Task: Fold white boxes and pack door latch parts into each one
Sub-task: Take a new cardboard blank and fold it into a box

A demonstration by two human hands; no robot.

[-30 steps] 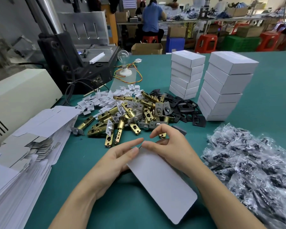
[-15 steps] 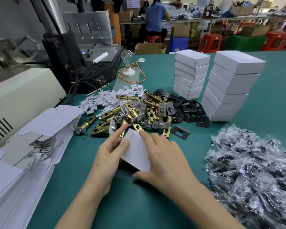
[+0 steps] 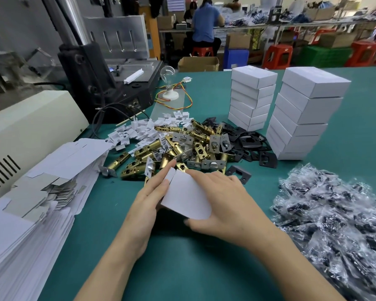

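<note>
A white box blank (image 3: 186, 196), partly folded, stands on the green table between my hands. My left hand (image 3: 149, 198) lies along its left side with straight fingers on the small end flap. My right hand (image 3: 220, 205) covers its right side, fingers over the top and thumb curled under the near edge. Just beyond lies a heap of brass door latches (image 3: 178, 146) with black strike plates (image 3: 248, 142) to its right. A pile of flat white blanks (image 3: 30, 205) fills the left.
Two stacks of closed white boxes (image 3: 251, 98) (image 3: 306, 114) stand at the back right. Clear bags of dark parts (image 3: 334, 218) heap on the right. White card inserts (image 3: 143, 129), a bulb on a wired base (image 3: 168, 92), a beige machine (image 3: 30, 127) and a black press (image 3: 100, 68) lie left and behind.
The long flat blank lying toward me has been raised and folded into a shorter shape between my hands. Both hands moved forward, close to the latch heap.
</note>
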